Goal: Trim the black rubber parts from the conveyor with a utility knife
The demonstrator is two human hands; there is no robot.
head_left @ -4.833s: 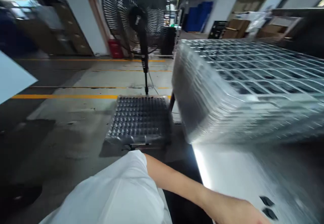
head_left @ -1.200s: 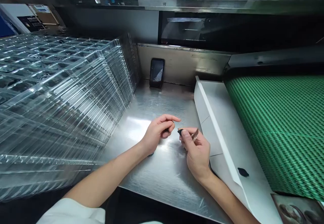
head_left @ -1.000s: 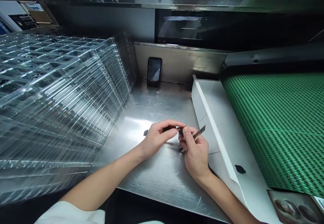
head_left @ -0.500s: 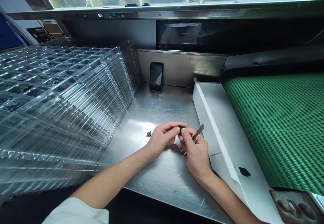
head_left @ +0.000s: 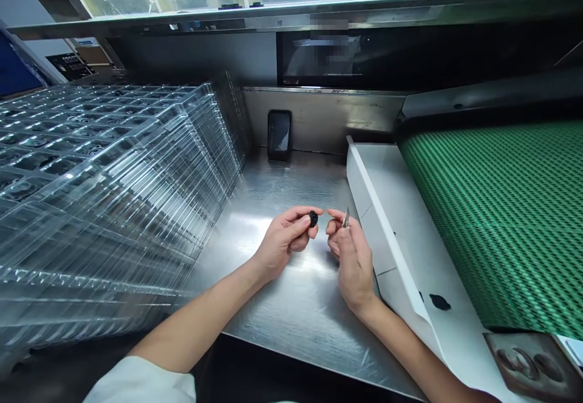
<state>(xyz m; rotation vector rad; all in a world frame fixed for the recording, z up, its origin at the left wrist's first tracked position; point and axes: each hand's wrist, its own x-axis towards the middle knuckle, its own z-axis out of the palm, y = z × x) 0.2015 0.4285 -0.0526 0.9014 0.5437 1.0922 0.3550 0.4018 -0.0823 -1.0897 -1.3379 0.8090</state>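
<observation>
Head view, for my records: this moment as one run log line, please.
left hand: holds black part | right hand: holds blade | phone: stands on table

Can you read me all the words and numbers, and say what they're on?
None can be read.
Brown box: its label is too small.
Black thing with white marks: too blurred.
Dark panel: tiny marks, too small.
Phone: no readable text.
Black part in the left hand, blade in the right hand: no writing visible.
</observation>
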